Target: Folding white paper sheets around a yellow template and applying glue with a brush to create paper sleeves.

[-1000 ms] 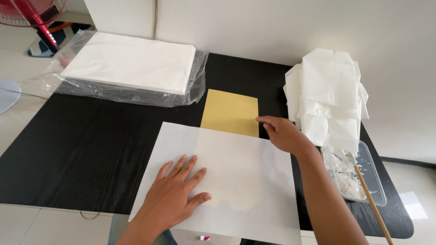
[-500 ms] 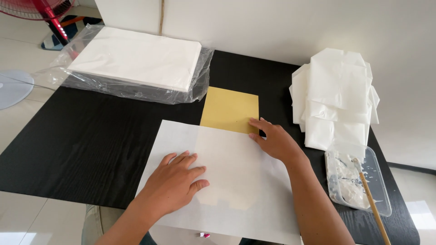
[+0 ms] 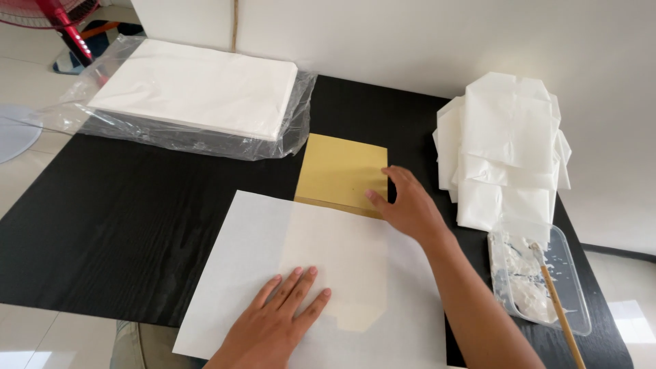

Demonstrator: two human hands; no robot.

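A stack of white paper (image 3: 195, 89) in clear plastic wrap is set at the far left of the black table (image 3: 116, 225). Folded white sheets (image 3: 509, 147) are piled at the right, and a clear tray (image 3: 540, 277) smeared with white paste, with a brush (image 3: 560, 311) laid in it, is placed just in front of them.

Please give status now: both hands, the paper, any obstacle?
Left hand flat on white sheet, open. Right hand open, fingertips on yellow card edge. Card partly under sheet. Nothing blocking.
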